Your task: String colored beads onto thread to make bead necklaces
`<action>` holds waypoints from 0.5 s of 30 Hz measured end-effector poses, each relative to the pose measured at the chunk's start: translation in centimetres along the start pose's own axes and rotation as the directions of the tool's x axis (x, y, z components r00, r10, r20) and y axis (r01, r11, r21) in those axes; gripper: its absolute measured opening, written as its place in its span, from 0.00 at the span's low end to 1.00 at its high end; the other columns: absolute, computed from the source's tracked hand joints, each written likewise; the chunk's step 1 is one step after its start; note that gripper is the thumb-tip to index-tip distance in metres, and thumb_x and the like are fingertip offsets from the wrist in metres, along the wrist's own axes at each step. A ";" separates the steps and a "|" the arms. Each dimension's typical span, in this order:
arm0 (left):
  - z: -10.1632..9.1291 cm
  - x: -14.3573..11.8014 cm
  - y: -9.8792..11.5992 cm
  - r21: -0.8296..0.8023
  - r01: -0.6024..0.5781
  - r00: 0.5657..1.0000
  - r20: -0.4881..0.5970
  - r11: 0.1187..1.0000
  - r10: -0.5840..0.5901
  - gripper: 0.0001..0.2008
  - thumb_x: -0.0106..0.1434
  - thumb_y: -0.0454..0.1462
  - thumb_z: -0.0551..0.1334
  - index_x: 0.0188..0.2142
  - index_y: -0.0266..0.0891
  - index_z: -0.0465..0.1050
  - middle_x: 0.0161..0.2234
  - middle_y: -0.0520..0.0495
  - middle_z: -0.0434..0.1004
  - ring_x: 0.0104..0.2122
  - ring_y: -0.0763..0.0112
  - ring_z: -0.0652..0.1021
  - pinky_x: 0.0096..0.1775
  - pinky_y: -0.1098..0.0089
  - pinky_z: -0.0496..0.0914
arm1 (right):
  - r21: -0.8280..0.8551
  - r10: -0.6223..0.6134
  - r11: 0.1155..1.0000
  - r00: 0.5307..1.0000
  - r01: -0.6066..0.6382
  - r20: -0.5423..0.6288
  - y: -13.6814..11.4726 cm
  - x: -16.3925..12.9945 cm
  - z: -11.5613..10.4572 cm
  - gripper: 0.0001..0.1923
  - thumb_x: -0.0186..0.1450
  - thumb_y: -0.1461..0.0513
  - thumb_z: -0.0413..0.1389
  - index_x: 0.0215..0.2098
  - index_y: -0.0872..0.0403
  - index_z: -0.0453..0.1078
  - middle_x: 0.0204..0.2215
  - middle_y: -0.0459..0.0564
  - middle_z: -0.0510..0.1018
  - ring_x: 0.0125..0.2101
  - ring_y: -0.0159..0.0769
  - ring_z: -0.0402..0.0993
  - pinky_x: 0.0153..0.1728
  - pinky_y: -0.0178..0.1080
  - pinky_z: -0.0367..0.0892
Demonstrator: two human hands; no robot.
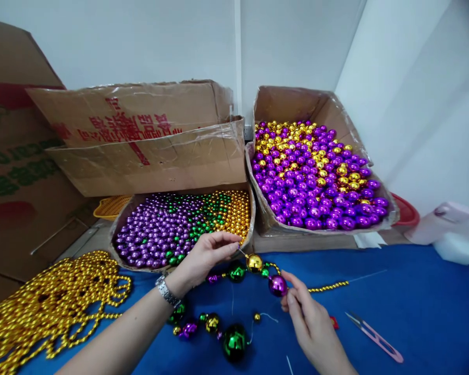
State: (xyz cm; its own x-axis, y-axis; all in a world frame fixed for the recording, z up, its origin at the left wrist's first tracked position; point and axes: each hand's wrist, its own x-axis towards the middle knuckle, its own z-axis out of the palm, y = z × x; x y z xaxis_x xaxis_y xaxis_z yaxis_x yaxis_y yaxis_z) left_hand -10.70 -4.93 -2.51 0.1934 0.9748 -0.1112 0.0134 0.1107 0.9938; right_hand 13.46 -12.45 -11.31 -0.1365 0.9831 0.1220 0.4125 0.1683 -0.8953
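My left hand [211, 255], with a metal watch on its wrist, pinches a thin thread or needle just left of a shiny gold bead [255, 262]. In my right hand [310, 317] a large purple bead [277, 285] is held between thumb and fingers. A small green bead [264, 272] sits between the gold and purple ones. Behind my left hand, a large green bead [236, 271] belongs to a bead strand that curves down to a bigger dark green bead [234, 342] on the blue cloth. Part of that strand is hidden by my left wrist.
Pink-handled thread snips [379, 338] lie at right on the blue cloth [426, 297]. Gold bead chains [54, 297] are heaped at left. One open box [251, 229] of small mixed beads and another [254, 208] of larger purple and gold beads stand behind.
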 end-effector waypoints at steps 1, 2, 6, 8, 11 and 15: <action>0.3 -0.1 0.0 0.050 -0.026 1.000 0.009 0.998 0.026 0.12 0.55 0.38 0.67 0.38 0.36 0.75 0.34 0.48 0.75 0.31 0.75 0.73 0.34 0.75 0.67 | -0.036 -0.014 0.999 1.000 0.015 0.009 0.2 0.0 -0.1 0.21 0.69 0.57 0.43 0.60 0.49 0.58 0.35 0.51 0.77 0.36 0.38 0.76 0.38 0.36 0.70; 0.7 -0.1 -0.1 0.089 -0.054 0.998 0.018 0.995 0.052 0.12 0.54 0.37 0.67 0.38 0.36 0.74 0.35 0.48 0.75 0.33 0.74 0.73 0.35 0.74 0.68 | -0.064 -0.021 0.998 1.000 0.023 0.022 0.6 0.0 0.0 0.22 0.69 0.58 0.43 0.60 0.49 0.57 0.38 0.52 0.77 0.38 0.39 0.76 0.39 0.37 0.70; 2.7 -0.2 -2.2 0.170 -0.107 0.994 0.044 0.980 0.101 0.10 0.54 0.38 0.67 0.35 0.36 0.73 0.32 0.49 0.76 0.31 0.72 0.74 0.34 0.74 0.68 | -0.127 0.028 0.992 0.995 -0.016 0.095 2.7 -0.4 0.8 0.23 0.68 0.64 0.40 0.62 0.51 0.53 0.34 0.50 0.78 0.34 0.38 0.77 0.38 0.39 0.71; 3.8 -0.3 -3.7 0.197 -0.120 0.992 0.066 0.973 0.109 0.09 0.56 0.40 0.65 0.34 0.36 0.74 0.32 0.47 0.77 0.31 0.70 0.75 0.35 0.72 0.69 | -0.174 0.047 0.984 0.992 -0.026 0.114 4.0 -0.7 1.3 0.25 0.67 0.67 0.39 0.62 0.53 0.52 0.29 0.48 0.78 0.31 0.37 0.77 0.36 0.38 0.71; 5.3 -0.7 -5.3 0.248 -0.200 0.978 0.107 0.948 0.179 0.08 0.59 0.40 0.63 0.32 0.36 0.75 0.33 0.46 0.78 0.34 0.67 0.76 0.38 0.69 0.70 | -0.247 0.046 0.969 0.991 -0.014 0.127 5.3 -1.1 1.1 0.27 0.65 0.69 0.41 0.62 0.55 0.53 0.32 0.51 0.79 0.32 0.39 0.77 0.36 0.40 0.70; 6.4 -1.0 -4.5 0.384 -0.290 0.956 0.151 0.877 0.251 0.09 0.62 0.41 0.59 0.31 0.38 0.74 0.30 0.48 0.77 0.31 0.69 0.76 0.35 0.71 0.69 | -0.297 0.039 0.955 0.994 -0.007 0.100 4.8 -0.7 -1.1 0.24 0.65 0.66 0.45 0.60 0.52 0.59 0.48 0.56 0.75 0.44 0.46 0.74 0.43 0.45 0.67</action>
State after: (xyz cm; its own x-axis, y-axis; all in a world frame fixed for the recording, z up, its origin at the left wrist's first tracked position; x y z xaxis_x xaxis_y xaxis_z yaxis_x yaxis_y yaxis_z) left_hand -4.71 -7.65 -6.87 0.3362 0.9307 0.1442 0.3318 -0.2604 0.9067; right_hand 16.50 -12.25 -15.27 -0.2095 0.9768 0.0441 0.6625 0.1750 -0.7284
